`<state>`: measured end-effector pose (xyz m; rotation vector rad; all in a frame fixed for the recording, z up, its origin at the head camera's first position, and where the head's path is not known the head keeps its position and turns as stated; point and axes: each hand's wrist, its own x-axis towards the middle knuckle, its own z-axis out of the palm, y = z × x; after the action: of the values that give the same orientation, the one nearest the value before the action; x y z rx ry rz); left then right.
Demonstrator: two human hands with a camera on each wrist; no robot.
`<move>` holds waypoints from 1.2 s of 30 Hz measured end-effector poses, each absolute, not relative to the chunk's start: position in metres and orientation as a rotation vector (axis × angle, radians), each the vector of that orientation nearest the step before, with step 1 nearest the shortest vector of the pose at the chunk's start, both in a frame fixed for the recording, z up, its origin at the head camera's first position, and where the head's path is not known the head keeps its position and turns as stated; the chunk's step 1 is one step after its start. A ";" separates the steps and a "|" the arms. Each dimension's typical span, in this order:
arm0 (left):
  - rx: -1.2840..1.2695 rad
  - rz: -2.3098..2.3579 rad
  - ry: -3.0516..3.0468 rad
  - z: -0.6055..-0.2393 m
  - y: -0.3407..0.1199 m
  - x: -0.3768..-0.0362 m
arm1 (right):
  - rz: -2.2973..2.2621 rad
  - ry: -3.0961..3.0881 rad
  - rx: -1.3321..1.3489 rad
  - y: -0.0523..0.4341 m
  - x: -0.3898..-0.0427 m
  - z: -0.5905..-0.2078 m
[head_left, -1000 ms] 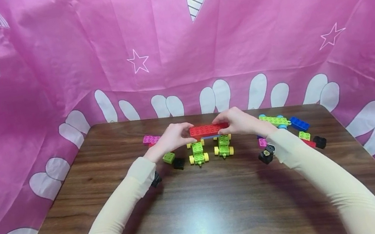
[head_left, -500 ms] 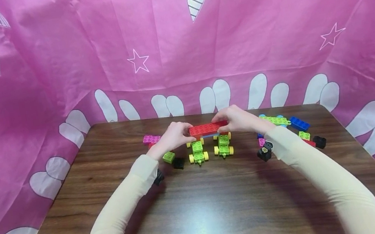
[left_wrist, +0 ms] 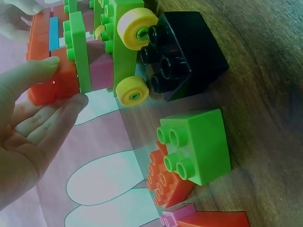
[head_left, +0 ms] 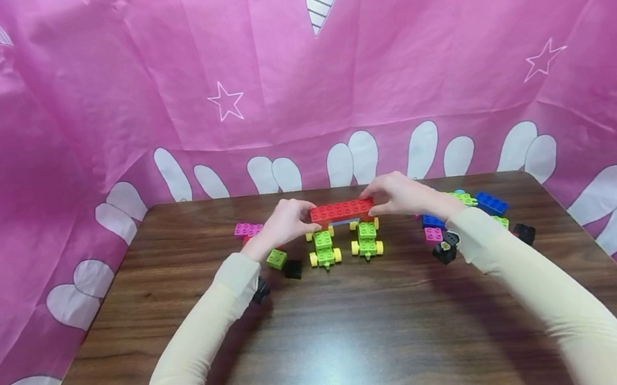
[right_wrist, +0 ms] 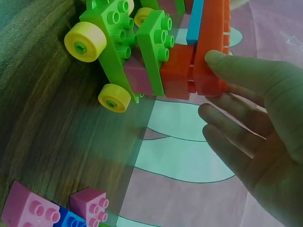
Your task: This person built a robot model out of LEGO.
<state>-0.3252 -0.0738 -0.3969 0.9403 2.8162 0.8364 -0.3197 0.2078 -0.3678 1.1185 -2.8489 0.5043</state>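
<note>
Two hands meet over the dark table (head_left: 335, 351): the left hand (head_left: 283, 224) and right hand (head_left: 401, 196) each pinch one end of the long red brick (head_left: 342, 210), which sits across two green wheeled carts (head_left: 324, 248). Loose bricks (head_left: 491, 203) lie at the right, before the pink cloth (head_left: 285, 53).

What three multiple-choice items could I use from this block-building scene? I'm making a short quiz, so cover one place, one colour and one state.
1. Where does the long red brick sit?
A. across two wheeled green carts
B. flat on the table
C. on the blue brick

2. What colour are the cart wheels?
A. black
B. yellow
C. pink

3. How is the long red brick held?
A. by neither hand
B. by one hand
C. by both hands at its ends

Answers: 1 A, it spans both green carts; 2 B, both wrist views show yellow; 3 C, the left hand and right hand pinch its ends.
</note>
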 end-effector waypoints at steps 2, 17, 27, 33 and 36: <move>0.940 0.841 2.813 -0.397 -0.074 -0.326 | 0.497 -2.864 1.114 0.208 -0.320 -0.368; 0.917 0.826 2.807 -0.395 -0.073 -0.329 | 0.588 -2.937 1.106 0.213 -0.319 -0.371; 0.949 0.861 2.783 -0.395 -0.073 -0.327 | 0.643 -2.960 1.118 0.218 -0.319 -0.373; 0.974 0.874 2.752 -0.395 -0.073 -0.326 | 0.660 -2.967 1.120 0.221 -0.317 -0.373; 0.986 0.884 2.732 -0.396 -0.073 -0.326 | 0.684 -2.987 1.105 0.222 -0.315 -0.373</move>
<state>-0.3259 -0.0730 -0.3957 0.9861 2.7319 0.8836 -0.3152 0.2221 -0.3728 1.1054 -2.9867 0.6841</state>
